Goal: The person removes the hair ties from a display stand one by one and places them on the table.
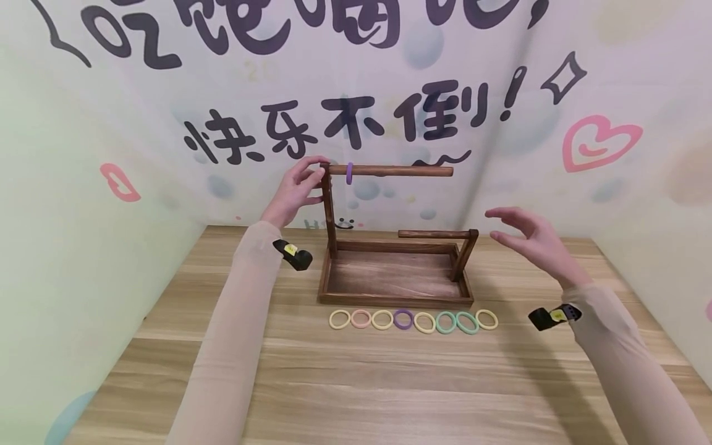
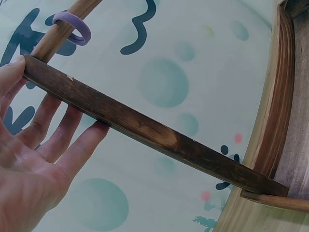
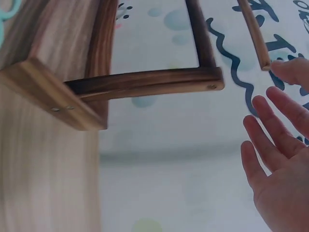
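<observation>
A dark wooden rack (image 1: pixel 396 303) stands on the table, with a tray base, a tall post (image 1: pixel 329 213) at left and a shorter post (image 1: pixel 465 256) at right. My left hand (image 1: pixel 295 193) holds the top of the tall post, thumb at the corner and fingertips along its edge in the left wrist view. Close by, a purple ring (image 1: pixel 349 173) hangs on the upper bar (image 1: pixel 406 170). Right of the rack, my right hand (image 1: pixel 534 242) is in the air with fingers spread and nothing in it, apart from the lower bar (image 1: pixel 431 235).
In front of the tray lies a row of several rings: yellow (image 1: pixel 340 319), pink (image 1: pixel 361 319), purple (image 1: pixel 403 319) and green (image 1: pixel 445 322). Behind the rack hangs a printed cloth backdrop (image 1: pixel 267 55). The wood-grain table (image 1: pixel 378 389) extends toward me.
</observation>
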Demonstrator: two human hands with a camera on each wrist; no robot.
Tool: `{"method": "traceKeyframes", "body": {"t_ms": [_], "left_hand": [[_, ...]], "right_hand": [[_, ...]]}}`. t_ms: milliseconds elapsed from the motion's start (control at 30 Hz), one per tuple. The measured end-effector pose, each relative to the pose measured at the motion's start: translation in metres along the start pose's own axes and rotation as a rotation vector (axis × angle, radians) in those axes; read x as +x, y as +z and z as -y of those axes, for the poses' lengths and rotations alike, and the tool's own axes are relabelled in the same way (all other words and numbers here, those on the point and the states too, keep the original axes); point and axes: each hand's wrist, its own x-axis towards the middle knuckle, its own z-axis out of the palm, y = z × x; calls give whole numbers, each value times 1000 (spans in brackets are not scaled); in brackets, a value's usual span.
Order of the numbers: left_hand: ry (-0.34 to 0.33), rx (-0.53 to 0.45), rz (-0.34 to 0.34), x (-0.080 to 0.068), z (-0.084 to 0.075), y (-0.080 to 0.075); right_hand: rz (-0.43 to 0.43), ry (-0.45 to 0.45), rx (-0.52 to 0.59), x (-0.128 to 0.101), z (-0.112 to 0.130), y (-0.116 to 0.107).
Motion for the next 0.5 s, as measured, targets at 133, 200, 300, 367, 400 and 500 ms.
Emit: {"method": "traceKeyframes", "body": {"t_ms": [133, 200, 300, 367, 400, 500], "left_hand": [[3, 13, -1, 0, -1, 1], [1, 13, 0, 0, -1, 1], [-2, 14, -5, -1, -1, 0], [-2, 13, -6, -1, 0, 0], [-1, 12, -6, -1, 0, 0], [3, 12, -3, -2, 0, -1]], "right_hand": [[-12, -23, -19, 10, 7, 0], [-12, -28, -30, 15, 10, 0], [-11, -29, -43, 21, 17, 2], [-10, -33, -47, 24, 22, 4], [-11, -34, -49, 26, 24, 5], [-15, -54, -28, 28, 40, 9]]}}
